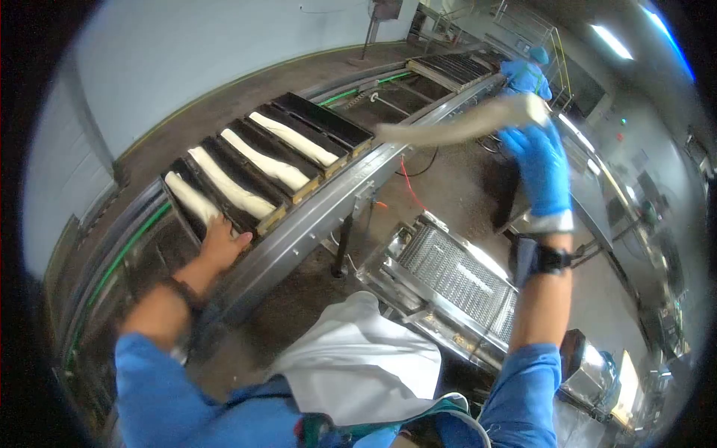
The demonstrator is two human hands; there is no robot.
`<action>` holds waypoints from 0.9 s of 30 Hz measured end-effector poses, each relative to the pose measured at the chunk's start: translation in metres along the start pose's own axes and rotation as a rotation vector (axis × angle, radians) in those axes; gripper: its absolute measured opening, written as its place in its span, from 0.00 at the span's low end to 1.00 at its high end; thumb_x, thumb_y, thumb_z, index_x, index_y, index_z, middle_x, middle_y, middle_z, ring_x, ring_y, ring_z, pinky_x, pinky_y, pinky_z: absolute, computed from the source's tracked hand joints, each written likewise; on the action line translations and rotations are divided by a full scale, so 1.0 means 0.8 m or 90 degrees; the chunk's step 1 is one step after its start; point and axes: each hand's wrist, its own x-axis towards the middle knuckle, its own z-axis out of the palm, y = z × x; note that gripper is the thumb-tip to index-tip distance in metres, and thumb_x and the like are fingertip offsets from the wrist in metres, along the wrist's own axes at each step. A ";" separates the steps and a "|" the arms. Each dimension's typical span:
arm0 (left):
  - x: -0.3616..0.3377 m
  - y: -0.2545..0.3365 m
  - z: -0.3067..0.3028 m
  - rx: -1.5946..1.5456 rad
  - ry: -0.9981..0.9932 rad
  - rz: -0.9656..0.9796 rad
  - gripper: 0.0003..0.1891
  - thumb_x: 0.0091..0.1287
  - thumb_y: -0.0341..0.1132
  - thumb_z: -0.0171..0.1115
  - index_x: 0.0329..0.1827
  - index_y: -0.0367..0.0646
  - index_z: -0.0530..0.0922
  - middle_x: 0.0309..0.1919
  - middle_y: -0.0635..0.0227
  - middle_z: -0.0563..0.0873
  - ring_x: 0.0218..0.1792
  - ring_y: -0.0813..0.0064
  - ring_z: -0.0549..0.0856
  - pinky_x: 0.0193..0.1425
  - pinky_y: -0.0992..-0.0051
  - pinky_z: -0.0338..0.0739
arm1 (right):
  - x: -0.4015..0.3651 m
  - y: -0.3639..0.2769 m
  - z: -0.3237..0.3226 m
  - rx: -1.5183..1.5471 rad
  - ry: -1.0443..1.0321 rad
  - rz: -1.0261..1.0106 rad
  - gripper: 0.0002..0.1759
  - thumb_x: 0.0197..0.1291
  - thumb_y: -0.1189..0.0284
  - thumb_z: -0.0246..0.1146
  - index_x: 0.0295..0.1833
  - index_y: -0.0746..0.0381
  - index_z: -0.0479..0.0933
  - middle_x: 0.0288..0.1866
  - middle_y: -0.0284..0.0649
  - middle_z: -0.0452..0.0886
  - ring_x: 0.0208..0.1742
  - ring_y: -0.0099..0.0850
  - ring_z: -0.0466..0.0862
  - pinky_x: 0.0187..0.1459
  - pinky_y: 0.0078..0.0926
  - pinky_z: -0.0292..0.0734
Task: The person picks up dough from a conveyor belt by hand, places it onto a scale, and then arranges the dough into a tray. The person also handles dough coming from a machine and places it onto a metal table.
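My right hand (539,168), in a blue glove, is raised and closed on a long strip of dough (455,133). Motion blurs the strip, which stretches leftward from the hand towards the baking tins. My bare left hand (220,248) lies at the near end of a dough strip (190,198) in the nearest dark tin, thumb apart and fingertips touching the dough. Beside it, more dough strips, one (231,183), another (265,160) and a farther one (293,139), lie lengthwise in the black tins (317,121). The tin at the far end of this set holds no dough.
The tins stand on a metal-railed conveyor (328,198). Below it, to the right, is a metal mesh belt (459,272). Farther along the line are more dark tins (455,69) and a person in blue (526,77). A white wall (187,60) runs behind the conveyor.
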 end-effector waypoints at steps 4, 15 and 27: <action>-0.018 -0.012 -0.009 -0.014 0.021 0.034 0.34 0.58 0.46 0.65 0.61 0.30 0.68 0.68 0.46 0.61 0.69 0.47 0.59 0.72 0.61 0.53 | 0.018 0.039 0.064 0.066 -0.049 -0.052 0.33 0.59 0.80 0.52 0.71 0.69 0.51 0.64 0.52 0.65 0.56 0.48 0.76 0.62 0.43 0.71; -0.031 0.051 -0.153 -0.052 -0.064 0.029 0.15 0.61 0.42 0.64 0.38 0.35 0.79 0.29 0.62 0.83 0.33 0.69 0.81 0.40 0.70 0.74 | -0.212 -0.036 -0.185 -0.350 0.192 0.216 0.22 0.61 0.75 0.56 0.62 0.63 0.71 0.55 0.38 0.78 0.50 0.27 0.79 0.50 0.25 0.76; 0.244 0.264 0.026 0.497 0.089 0.690 0.22 0.55 0.28 0.62 0.56 0.40 0.75 0.62 0.55 0.71 0.66 0.54 0.65 0.69 0.61 0.59 | -0.558 -0.020 -0.398 -1.004 0.579 0.581 0.27 0.58 0.60 0.57 0.62 0.57 0.71 0.61 0.46 0.73 0.63 0.42 0.72 0.63 0.33 0.64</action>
